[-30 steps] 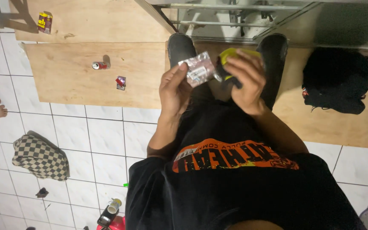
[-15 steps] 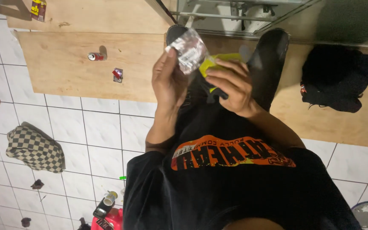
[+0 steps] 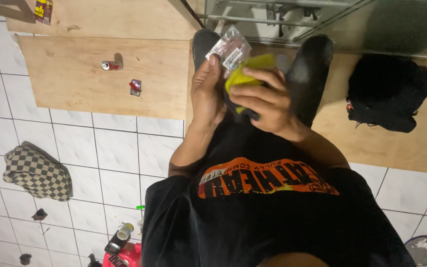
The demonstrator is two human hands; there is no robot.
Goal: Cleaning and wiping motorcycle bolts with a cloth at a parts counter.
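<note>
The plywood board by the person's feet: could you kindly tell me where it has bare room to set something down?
On the plywood board, the left half, left of the red can, and the strip below the small red packet lie bare. The far board is bare below the black bag. Around the shoes and both hands it is crowded.

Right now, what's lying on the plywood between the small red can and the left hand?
In the head view, a small red wrapper lies on the plywood board between the red can and the left hand.
</note>
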